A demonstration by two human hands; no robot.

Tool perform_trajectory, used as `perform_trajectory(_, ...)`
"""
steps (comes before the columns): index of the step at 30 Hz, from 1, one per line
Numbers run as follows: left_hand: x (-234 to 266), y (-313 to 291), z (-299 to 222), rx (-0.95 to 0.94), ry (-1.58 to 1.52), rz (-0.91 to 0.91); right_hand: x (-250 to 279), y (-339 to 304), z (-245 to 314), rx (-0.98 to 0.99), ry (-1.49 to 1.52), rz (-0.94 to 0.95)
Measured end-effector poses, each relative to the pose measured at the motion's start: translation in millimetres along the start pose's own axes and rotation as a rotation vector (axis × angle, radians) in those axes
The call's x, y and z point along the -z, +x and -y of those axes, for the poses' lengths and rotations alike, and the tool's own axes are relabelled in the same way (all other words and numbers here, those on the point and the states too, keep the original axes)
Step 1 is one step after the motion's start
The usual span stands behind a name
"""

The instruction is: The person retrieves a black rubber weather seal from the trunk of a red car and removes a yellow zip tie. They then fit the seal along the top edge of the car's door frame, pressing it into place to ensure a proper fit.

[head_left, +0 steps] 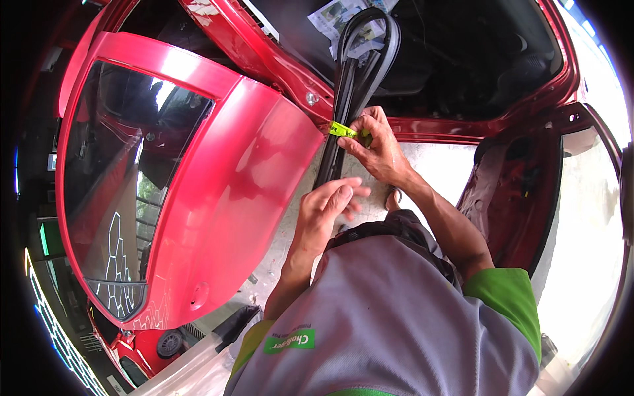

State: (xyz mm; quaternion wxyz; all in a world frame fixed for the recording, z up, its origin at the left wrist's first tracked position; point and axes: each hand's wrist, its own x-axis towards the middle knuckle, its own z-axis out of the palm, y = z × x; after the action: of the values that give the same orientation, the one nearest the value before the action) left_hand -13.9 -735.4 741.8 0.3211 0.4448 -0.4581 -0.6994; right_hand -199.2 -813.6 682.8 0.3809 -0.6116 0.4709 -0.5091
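Note:
A looped bundle of black rubber weatherstrip [346,86] stands out in front of me, its rounded bend resting toward the dark car interior. Bright yellow-green tape [341,129] is wrapped round its middle. My right hand [380,150] pinches the loose end of that tape at the bundle's right side, thumb against fingertips. Below it, beside the lower part of the bundle, my left hand [325,210] has its fingers loosely bent and apart, with nothing visible in them. The lower end of the weatherstrip passes behind the left hand.
A red car door [244,171] with dark glass stands open on my left. Ahead is the red body sill [429,129], with newspaper [330,23] on the dark surface inside. Another open door [515,185] is at right. A red car with a black wheel [170,343] shows lower left.

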Motion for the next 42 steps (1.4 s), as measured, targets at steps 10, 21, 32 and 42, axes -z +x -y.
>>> perform_trajectory(10, 42.2, 62.9, 5.9, -0.344, 0.678, -0.09, 2.7, -4.0, 29.8, -0.028, -0.044, 0.144)
perform_trajectory(21, 32.8, 52.9, -8.5, -0.049, 0.058, 0.025, 10.3, 2.6, 39.4, 0.059, 0.012, 0.044)
perform_trajectory(32, 46.2, 50.0, -15.8, -0.036, 0.098, 0.02, 6.6, 0.0, 42.7, 0.178, -0.232, 0.096)
perform_trajectory(42, 28.8, 65.2, -13.4, -0.362, 0.459, -0.167, 1.9, 11.3, 46.1, 0.045, -0.18, 0.076)
